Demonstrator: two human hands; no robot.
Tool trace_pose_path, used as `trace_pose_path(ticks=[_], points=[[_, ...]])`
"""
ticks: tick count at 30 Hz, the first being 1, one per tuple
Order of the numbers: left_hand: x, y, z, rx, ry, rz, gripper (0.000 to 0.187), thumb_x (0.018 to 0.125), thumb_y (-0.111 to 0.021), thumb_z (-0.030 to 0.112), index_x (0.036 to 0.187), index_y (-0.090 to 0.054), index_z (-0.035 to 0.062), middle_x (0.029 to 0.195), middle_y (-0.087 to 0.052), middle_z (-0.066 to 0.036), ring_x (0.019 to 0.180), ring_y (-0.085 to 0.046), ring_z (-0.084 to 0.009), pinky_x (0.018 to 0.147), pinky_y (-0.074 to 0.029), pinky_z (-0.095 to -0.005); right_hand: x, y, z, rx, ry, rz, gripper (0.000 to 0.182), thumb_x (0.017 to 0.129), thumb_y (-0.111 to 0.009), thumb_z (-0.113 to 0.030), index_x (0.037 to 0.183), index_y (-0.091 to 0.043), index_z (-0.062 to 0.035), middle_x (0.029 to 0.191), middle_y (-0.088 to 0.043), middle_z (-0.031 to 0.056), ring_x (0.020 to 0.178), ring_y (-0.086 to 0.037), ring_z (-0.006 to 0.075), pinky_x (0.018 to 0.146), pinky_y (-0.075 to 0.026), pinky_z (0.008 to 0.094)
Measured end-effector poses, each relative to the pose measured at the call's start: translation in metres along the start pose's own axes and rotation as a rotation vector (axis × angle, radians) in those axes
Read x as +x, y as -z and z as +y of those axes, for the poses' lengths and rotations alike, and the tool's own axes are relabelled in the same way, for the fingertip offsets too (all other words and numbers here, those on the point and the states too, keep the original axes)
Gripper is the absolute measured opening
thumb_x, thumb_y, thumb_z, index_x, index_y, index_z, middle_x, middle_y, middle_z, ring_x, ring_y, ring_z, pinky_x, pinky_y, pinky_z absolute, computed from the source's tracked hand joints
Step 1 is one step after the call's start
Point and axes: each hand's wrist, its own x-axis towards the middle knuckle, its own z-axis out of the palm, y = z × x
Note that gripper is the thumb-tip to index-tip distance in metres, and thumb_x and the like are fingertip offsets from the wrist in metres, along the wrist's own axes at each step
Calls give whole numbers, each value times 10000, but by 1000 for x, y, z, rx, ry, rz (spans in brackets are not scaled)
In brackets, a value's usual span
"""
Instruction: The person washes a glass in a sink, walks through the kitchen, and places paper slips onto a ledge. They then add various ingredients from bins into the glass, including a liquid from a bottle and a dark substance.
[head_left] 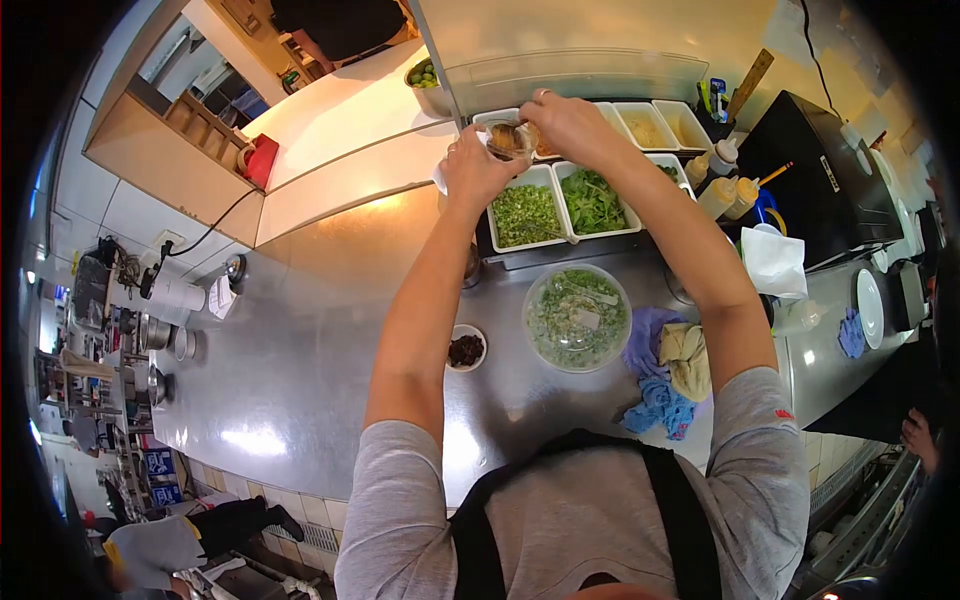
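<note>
Both hands are raised together over the back row of white food tubs. My left hand (474,168) is closed around a small clear cup (520,152) with something brownish inside. At the cup's rim, the fingers of my right hand (570,127) are pinched together; what they hold is too small to make out. Just below the hands are a tub of chopped green onion (526,212) and a tub of leafy green herbs (592,202), with tongs lying across the front edge.
A clear-lidded bowl of chopped greens (577,318) stands on the steel counter (300,350). Left of it is a small white bowl of dark red food (466,350). Cloths (684,362) lie to the right, near squeeze bottles (718,196). Another person (160,550) is at lower left.
</note>
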Motion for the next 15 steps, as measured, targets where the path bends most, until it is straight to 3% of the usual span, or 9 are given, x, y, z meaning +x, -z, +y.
trace_pose_path(ticks=[3, 6, 9, 12, 15], points=[[-1, -3, -4, -20, 8, 23, 866, 530, -792, 441, 1210, -479, 4, 1103, -605, -190, 1072, -555, -337, 914, -428, -424, -3, 0, 3, -42, 19, 107, 220, 785, -524, -64, 991, -595, -92, 948, -599, 160, 780, -632, 336, 651, -519, 414], [-2, -1, -8, -5, -6, 47, 861, 531, -795, 434, 1212, -480, 10, 1108, -600, -191, 1071, -554, -339, 913, -428, -426, -4, -11, 23, -92, -133, 74, 202, 806, -503, -56, 986, -595, -65, 953, -601, 168, 777, -637, 331, 645, -521, 419], [-4, 6, -11, 26, -28, 42, 854, 540, -791, 426, 1217, -478, 10, 1122, -591, -195, 1079, -548, -341, 918, -424, -427, -11, -30, 33, -254, -237, -157, 198, 810, -506, -76, 972, -615, -43, 898, -621, 176, 788, -642, 331, 654, -526, 413], [-3, 7, -16, 46, -52, 46, 853, 548, -786, 416, 1225, -473, 3, 1141, -580, -199, 1092, -537, -344, 930, -412, -433, -22, -51, 40, -206, -336, -331, 183, 800, -509, -90, 888, -654, -22, 865, -647, 199, 799, -645, 344, 678, -527, 420], [-1, 7, -20, 56, -58, 51, 854, 552, -783, 412, 1230, -470, -2, 1155, -573, -200, 1104, -529, -345, 941, -399, -440, -20, -82, 45, -27, -518, -307, 196, 777, -515, -106, 825, -685, -19, 873, -659, 211, 798, -646, 361, 702, -522, 438]])
